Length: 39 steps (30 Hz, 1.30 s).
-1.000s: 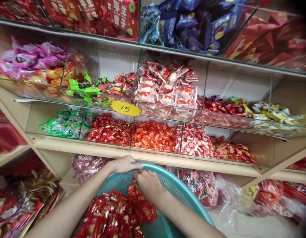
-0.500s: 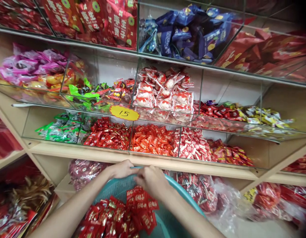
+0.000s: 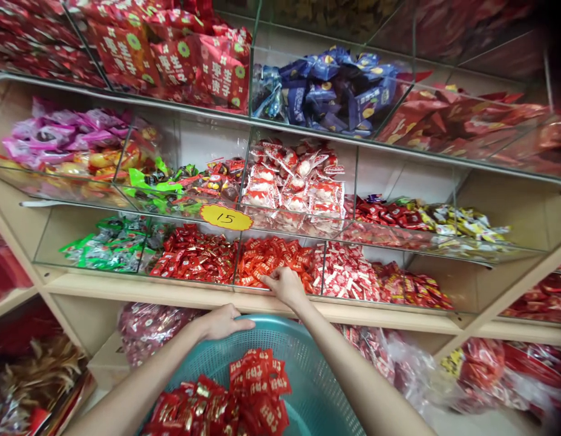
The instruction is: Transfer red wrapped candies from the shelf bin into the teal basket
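My left hand (image 3: 223,321) grips the far rim of a teal plastic basket (image 3: 307,369) that holds a heap of red candy packets (image 3: 244,393). My right hand (image 3: 284,284) reaches over the wooden shelf edge into the glass bin of orange-red wrapped candies (image 3: 271,257). Its fingers are curled down onto the candies; what they hold, if anything, is hidden.
Glass bins line the shelves: green packets (image 3: 108,245), dark red candies (image 3: 193,257), red-white candies (image 3: 353,272), white-red packs (image 3: 298,181), blue packs (image 3: 334,91). A yellow tag reading 15 (image 3: 226,217) hangs in front. Clear bags of sweets (image 3: 380,351) lie under the wooden shelf (image 3: 398,318).
My right hand left the basket and moved up into the orange-red candy bin. The left hand stayed on the basket rim. The view tilted upward.
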Available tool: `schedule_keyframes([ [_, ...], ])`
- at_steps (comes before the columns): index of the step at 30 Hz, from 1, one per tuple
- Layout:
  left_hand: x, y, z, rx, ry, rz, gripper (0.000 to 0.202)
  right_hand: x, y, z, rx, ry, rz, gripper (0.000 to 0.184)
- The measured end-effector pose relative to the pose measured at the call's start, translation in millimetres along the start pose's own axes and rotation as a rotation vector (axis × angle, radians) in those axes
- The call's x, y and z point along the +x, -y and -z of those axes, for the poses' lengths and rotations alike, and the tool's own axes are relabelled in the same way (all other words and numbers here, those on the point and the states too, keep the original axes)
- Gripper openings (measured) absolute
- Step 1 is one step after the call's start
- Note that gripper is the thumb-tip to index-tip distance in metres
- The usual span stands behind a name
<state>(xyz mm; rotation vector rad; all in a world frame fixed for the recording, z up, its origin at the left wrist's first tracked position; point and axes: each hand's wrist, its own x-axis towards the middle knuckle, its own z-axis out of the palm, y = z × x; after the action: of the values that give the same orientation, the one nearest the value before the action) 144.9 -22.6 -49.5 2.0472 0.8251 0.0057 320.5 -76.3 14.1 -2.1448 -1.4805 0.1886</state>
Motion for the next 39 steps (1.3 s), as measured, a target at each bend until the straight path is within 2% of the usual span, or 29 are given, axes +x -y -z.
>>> schedule_keyframes([
  [4, -1, -1, 0.7, 0.016, -0.004, 0.004, 0.056, 3, 3, -6, -0.005, -0.016, -0.051, 0.036],
  [8, -2, -3, 0.0, 0.004, -0.001, 0.003, 0.056, 6, 4, -9, 0.045, -0.001, -0.100, 0.025],
  [13, 0, -1, 1.3, 0.053, 0.012, -0.020, 0.056, 8, 1, -9, 0.126, 0.009, -0.082, 0.017],
  [15, -2, -2, 2.9, 0.156, -0.023, -0.017, 0.057, 8, 0, -9, 0.177, 0.006, -0.069, 0.016],
  [20, -16, -14, 4.0, 0.585, -0.231, -0.052, 0.061, 9, -5, -12, 0.356, -0.011, -0.029, 0.021],
  [23, -21, -21, 2.6, 0.699, -0.239, -0.050, 0.064, 11, -9, -13, 0.532, 0.013, 0.017, 0.023],
  [28, -23, -23, 5.2, 0.769, -0.226, -0.058, 0.067, 6, -10, 0, 0.654, 0.025, 0.059, 0.027],
  [32, -25, -23, 10.5, 0.832, -0.214, -0.038, 0.068, -17, -8, 21, 0.799, 0.026, 0.098, 0.028],
  [34, -26, -23, 11.4, 0.846, -0.211, -0.032, 0.068, -35, -11, 29, 0.876, 0.089, 0.104, 0.028],
  [36, -26, -24, 10.6, 0.846, -0.210, -0.035, 0.068, -52, -17, 33, 0.909, 0.207, 0.091, 0.028],
  [39, -24, -26, 8.1, 0.839, -0.205, -0.044, 0.069, -71, -32, 26, 0.883, 0.391, 0.081, 0.029],
])
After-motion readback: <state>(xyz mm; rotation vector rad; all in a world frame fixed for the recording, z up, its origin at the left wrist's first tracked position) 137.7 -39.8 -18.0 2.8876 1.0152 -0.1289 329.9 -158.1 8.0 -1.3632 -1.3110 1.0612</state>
